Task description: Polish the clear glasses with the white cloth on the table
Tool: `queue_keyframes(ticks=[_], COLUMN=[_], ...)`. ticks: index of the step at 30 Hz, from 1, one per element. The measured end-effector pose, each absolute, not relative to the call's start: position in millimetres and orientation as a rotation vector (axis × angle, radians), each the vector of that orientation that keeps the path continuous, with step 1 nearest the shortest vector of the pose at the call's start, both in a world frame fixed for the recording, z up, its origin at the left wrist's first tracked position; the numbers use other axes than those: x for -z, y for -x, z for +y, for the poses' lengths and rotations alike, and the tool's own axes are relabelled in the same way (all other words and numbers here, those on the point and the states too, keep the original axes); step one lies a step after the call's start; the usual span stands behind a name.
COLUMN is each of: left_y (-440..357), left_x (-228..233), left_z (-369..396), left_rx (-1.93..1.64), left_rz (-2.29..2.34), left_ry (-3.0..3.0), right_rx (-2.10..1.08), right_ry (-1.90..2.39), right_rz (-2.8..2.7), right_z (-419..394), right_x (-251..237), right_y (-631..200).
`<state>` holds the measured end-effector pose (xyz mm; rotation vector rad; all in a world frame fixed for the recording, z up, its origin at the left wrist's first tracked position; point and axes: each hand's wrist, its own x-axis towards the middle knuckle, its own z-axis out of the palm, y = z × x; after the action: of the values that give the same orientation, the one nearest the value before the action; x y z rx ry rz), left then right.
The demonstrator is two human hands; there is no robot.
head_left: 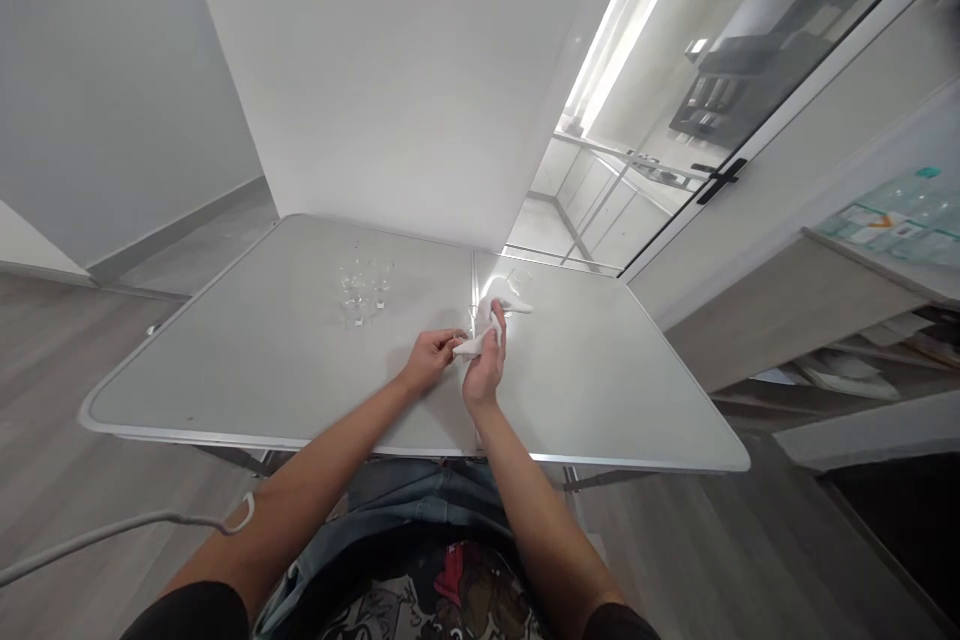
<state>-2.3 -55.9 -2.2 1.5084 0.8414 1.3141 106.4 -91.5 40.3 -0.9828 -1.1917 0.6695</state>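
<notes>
From the head view I see both my hands meeting over the middle seam of the grey folding table (225, 390). My right hand (485, 365) has its fingers curled shut around a white cloth (480, 335), which runs up past the fingertips and trails off toward the far right. My left hand (429, 358) pinches the near end of that same cloth, fingers together on it. Whether something small and clear sits wrapped inside the cloth I cannot tell (the glare there is strong). I judge the step in hand to be wiping or polishing with the cloth; the next move calls for a steady grip with both hands and care near the cluster of small clear glasses (362, 288) standing well apart to the left.

The tabletop is pale, matte, with a metal rim. Behind it stands a white panel (390, 70); to the right, a glass partition (675, 90) and a low shelf (825, 320) with papers. The floor is grey wood.
</notes>
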Motion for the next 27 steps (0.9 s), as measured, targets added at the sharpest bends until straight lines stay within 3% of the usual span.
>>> queue_keyframes(ticks=[7,12,15,23,27], left_y=[3,3,4,9,9], left_x=[3,9,10,7,4], left_z=[-52,-50,-54,-61,-58], left_rx=[-1.385,-1.307,-1.222,-1.142,-1.262], left_rz=[0.939,1.086,1.09,0.994,1.007], left_ry=[-1.72,-1.997,-2.174,-2.308,-2.161], right_rx=[-0.126,-0.034,-0.226,-1.417,-1.599], right_ry=[1.015,0.951,1.148,1.442,1.455], right_rz=[-2.153,-2.537,-2.578,-1.804,-1.27], right_z=[-73,-55,-42,-10,-21], right_x=[-41,-83,-101,-86,-72], right_y=[-138,-157,-161,-178,-172])
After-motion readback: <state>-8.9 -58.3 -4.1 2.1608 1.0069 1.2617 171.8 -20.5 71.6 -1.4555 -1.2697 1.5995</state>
